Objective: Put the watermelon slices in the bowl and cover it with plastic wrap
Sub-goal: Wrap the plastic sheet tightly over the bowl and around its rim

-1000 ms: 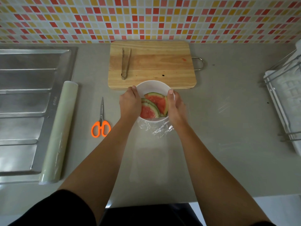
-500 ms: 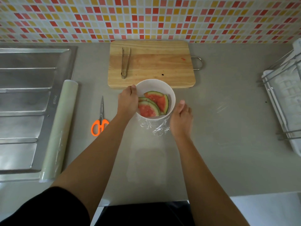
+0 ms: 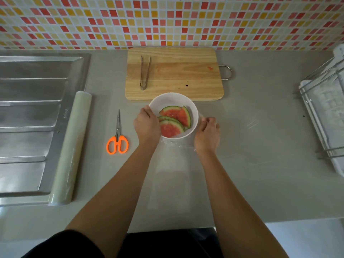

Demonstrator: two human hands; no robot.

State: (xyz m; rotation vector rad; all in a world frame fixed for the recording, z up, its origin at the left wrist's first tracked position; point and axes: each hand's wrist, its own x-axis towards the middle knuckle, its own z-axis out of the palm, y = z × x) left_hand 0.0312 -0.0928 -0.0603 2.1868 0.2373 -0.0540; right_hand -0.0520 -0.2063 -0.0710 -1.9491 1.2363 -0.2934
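Placement complete: the watermelon slices (image 3: 173, 121) lie in the bowl (image 3: 173, 98). The left hand (image 3: 147, 125) grips the rim. The right hand (image 3: 207, 133) fingers pinch the plastic wrap (image 3: 173, 144) beside the bowl. Sealing appears unfinished.

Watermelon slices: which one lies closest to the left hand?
The nearest slice, at the bowl's near rim, right beside the left hand gripping the rim. The other slices lie farther back, toward the cutting board.

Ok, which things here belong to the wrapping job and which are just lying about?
In the job: bowl, held by left hand; slices inside it; wrap, pinched by right hand; roll.
Lying about: tongs on the board, scissors, rack, drainer.
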